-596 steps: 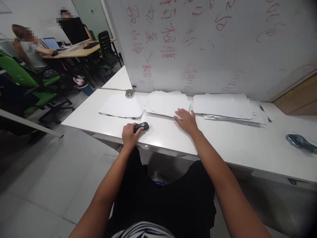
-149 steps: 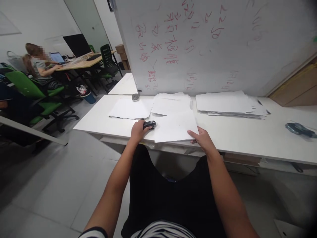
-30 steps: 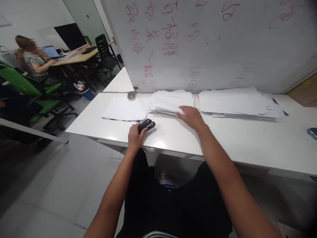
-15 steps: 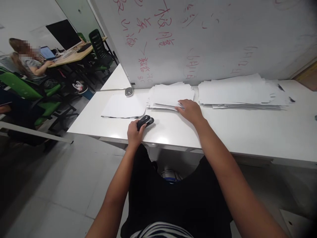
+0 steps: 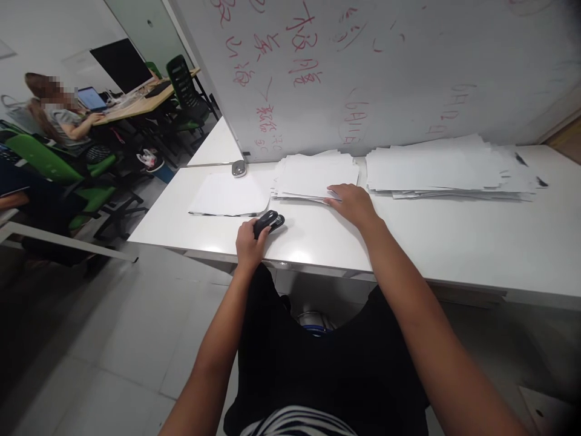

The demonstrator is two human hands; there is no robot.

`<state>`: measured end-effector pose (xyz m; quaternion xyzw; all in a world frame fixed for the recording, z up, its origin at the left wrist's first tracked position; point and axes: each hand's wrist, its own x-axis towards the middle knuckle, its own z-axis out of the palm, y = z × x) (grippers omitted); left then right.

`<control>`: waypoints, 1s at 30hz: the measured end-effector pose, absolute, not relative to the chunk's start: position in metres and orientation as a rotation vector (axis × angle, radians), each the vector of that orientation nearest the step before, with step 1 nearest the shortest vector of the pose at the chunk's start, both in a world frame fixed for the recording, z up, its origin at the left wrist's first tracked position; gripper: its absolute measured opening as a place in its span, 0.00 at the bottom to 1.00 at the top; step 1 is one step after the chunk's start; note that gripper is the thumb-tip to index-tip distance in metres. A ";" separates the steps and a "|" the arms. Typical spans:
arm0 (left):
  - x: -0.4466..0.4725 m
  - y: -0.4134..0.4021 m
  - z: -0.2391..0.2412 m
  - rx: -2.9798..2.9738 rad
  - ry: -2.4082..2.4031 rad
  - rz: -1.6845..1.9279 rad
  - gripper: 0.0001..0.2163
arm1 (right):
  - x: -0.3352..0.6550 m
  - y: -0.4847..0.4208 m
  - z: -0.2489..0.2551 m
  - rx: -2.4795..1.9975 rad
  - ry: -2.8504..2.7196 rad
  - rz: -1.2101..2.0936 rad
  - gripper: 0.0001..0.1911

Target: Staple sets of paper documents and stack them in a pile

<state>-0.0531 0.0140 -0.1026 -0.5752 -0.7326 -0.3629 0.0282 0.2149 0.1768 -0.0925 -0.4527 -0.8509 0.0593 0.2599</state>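
Observation:
My left hand (image 5: pixel 250 243) is closed around a black stapler (image 5: pixel 269 223), held near the front edge of the white desk. In the middle, my right hand (image 5: pixel 353 204) pinches the near right edge of a stack of white paper (image 5: pixel 315 174), its fingers on the top sheets and its thumb at the edge. How many sheets are between the fingers cannot be made out. Left of that stack lies a flatter pile of paper (image 5: pixel 229 195), close to the stapler. A wider paper stack (image 5: pixel 431 166) lies to the right of my right hand.
A dark computer mouse (image 5: pixel 238 168) sits behind the left pile. A whiteboard (image 5: pixel 403 72) with red writing rises at the back of the desk (image 5: pixel 458 242). Further left, a person (image 5: pixel 68 121) sits at another desk beside green chairs (image 5: pixel 49 160) and a blue bin (image 5: pixel 161 171).
The top sheets at the near edge of the middle stack now lie closer down on it. My left hand keeps the stapler in nearly the same place. The view has shifted slightly.

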 end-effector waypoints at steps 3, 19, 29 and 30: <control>-0.054 0.014 -0.103 -1.773 -2.253 -1.113 0.16 | 0.215 0.177 -0.092 -1.209 -2.285 0.184 0.16; -0.048 0.013 -0.105 -1.671 -2.228 -1.050 0.19 | 0.212 0.161 -0.070 -1.202 -2.010 -0.010 0.22; -0.038 0.006 -0.098 -1.465 -2.161 -1.087 0.19 | 0.257 0.015 -0.098 -1.107 -2.176 -0.003 0.13; -0.033 0.000 -0.099 -1.447 -2.130 -1.149 0.19 | 0.264 0.003 -0.108 -1.118 -2.189 0.027 0.12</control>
